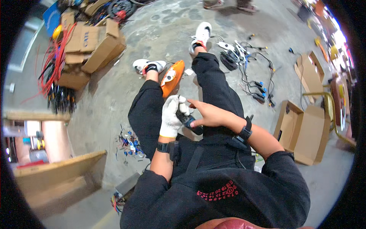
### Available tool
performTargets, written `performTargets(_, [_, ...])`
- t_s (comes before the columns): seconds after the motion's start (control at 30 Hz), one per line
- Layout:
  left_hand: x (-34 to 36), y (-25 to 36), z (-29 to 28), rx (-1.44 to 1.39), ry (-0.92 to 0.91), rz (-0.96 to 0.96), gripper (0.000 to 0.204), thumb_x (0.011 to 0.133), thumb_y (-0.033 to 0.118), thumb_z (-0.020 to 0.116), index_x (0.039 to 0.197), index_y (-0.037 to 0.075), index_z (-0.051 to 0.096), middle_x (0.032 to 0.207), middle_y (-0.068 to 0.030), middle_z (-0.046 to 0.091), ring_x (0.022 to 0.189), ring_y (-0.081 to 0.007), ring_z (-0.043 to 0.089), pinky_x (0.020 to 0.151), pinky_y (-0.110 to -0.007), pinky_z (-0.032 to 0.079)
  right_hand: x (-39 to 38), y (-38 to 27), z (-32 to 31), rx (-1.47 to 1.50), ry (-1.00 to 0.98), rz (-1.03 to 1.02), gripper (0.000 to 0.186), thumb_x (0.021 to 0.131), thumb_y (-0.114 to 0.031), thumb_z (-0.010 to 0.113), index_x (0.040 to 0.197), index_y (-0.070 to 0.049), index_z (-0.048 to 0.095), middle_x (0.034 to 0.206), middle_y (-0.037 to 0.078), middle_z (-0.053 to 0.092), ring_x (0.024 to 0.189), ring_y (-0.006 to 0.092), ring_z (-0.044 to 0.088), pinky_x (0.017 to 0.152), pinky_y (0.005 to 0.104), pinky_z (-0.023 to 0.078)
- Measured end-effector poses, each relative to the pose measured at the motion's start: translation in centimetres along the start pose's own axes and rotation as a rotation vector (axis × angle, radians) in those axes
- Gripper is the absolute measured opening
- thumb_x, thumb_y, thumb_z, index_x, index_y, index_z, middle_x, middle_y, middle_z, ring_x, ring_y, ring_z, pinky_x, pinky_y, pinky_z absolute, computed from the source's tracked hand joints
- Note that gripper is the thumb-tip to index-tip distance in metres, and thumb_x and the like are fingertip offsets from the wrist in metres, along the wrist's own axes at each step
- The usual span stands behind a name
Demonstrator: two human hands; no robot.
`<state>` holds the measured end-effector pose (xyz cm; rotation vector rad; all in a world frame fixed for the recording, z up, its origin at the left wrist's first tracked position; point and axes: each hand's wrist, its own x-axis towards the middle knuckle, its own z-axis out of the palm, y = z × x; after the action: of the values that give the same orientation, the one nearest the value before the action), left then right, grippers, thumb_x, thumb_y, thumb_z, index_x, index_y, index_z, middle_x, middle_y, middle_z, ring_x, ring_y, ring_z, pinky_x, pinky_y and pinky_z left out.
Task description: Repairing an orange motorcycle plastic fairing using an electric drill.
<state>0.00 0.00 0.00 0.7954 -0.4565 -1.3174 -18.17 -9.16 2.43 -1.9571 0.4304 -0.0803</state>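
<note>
My left hand (172, 114), in a white knit glove, is closed around a dark elongated object (187, 120) with a blue-grey tint, whose kind I cannot make out. Its lower end sticks out toward my lap. Bare, my right hand (207, 114) reaches in from the right. Its thumb lies at the object's lower end, and the index finger stretches toward the gloved fingertips. These two digits stand apart; the other fingers are mostly hidden. Just beyond my left hand, an orange rounded case (172, 79) with a white and black patch rests on the floor between my feet.
Black cables with connectors (259, 89) lie right of my legs. An open cardboard box (303, 131) stands at the right. Small wire scraps (130, 143) litter the floor left of my knee. Cardboard boxes (89, 44) and red cables (57, 63) are at far left, near a wooden board (63, 168).
</note>
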Motion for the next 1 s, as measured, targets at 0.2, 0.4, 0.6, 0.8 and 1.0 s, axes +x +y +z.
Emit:
performTargets(0.2, [-4.6,2.9,4.8,-0.275,-0.088,0.085,0.028,0.102,0.03,0.051,0.098,0.003,0.059,0.068,-0.0066,0.057,0.059,-0.0221,0.06,0.056,-0.037,0.051,-2.7,-5.5,3.0,0.165,0.024,-0.154,0.102,0.068,-0.027,0.086,0.148,-0.002,0.028,0.14,0.022,0.049,0.132,0.0327,0.047,0.111,0.0385,0.036])
performTargets(0.4, [-5.5,3.5,6.3,-0.322,-0.022,0.182,0.035,0.102,0.037,0.05,0.1,0.003,0.059,0.068,-0.0058,0.057,0.063,-0.0235,0.059,0.065,-0.042,0.052,-3.9,-6.7,3.7,0.077,0.145,0.013,0.086,0.068,-0.016,0.076,0.144,0.0,0.038,0.114,0.018,0.062,0.105,0.0251,0.062,0.094,0.034,0.048])
performTargets(0.6, [-3.3,5.4,0.2,-0.332,0.354,0.266,0.035,0.103,0.039,0.047,0.097,0.007,0.06,0.069,-0.0043,0.062,0.061,-0.0215,0.061,0.071,-0.044,0.056,-5.3,-2.4,1.7,0.545,0.173,0.136,0.078,0.069,-0.006,0.075,0.14,0.0,0.043,0.118,0.011,0.063,0.111,0.0192,0.061,0.094,0.0319,0.049])
performTargets(0.8, [0.2,1.6,-6.1,0.457,0.409,-0.182,0.03,0.095,0.032,0.055,0.094,0.003,0.063,0.071,-0.0069,0.064,0.057,-0.0166,0.061,0.062,-0.034,0.053,-4.5,0.6,0.2,1.087,0.388,0.2,0.063,0.079,-0.014,0.069,0.134,0.002,0.043,0.124,0.014,0.059,0.122,0.0356,0.057,0.105,0.0465,0.046])
performTargets(1.0, [8.5,-9.4,-11.0,1.64,0.193,-0.283,0.041,0.091,0.039,0.049,0.097,0.003,0.068,0.105,-0.0242,0.067,0.1,-0.0418,0.063,0.089,-0.05,0.049,-4.9,0.9,-1.1,1.23,0.407,0.138,0.067,0.075,-0.017,0.075,0.132,0.0,0.045,0.123,0.015,0.06,0.121,0.0336,0.058,0.105,0.046,0.045])
